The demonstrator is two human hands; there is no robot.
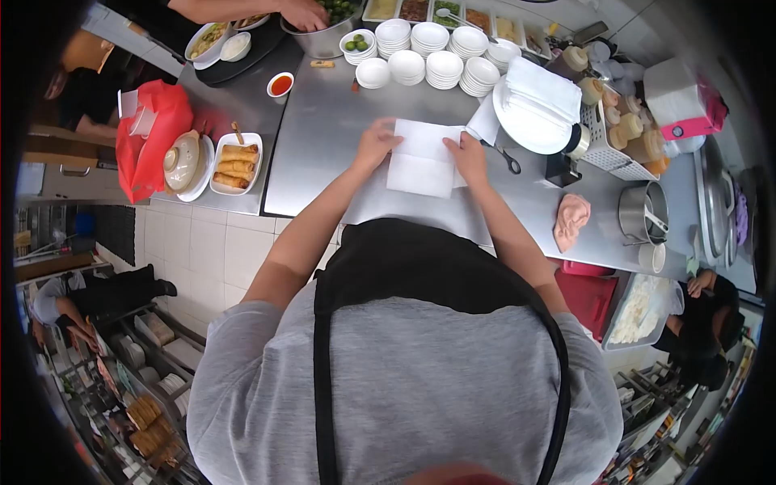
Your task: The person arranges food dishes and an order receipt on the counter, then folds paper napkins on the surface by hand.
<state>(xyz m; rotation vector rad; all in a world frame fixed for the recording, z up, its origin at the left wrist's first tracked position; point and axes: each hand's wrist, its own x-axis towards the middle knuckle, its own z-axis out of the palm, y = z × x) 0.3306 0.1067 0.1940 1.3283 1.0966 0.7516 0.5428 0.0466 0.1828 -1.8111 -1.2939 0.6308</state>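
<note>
- Left hand (375,149): grip clamped on paper sheet (421,174), left edge.
- Right hand (468,157): clamped opposite, probably so it lies flat.
- Paper stack (546,93) on plate (525,141) nearby, likely for reach.

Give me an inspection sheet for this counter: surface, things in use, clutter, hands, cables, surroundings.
Surface: metal counter, reflective.
Things in use: white sheet, creased across, above the counter.
Clutter: stacked white bowls at the back; scissors and pink cloth to the right; fried rolls on a dish to the left.
Hands: left hand and right hand hold opposite sides of the sheet.
Cables: nothing seen.
Surroundings: another person's hand at a metal bowl; tiled floor.
</note>
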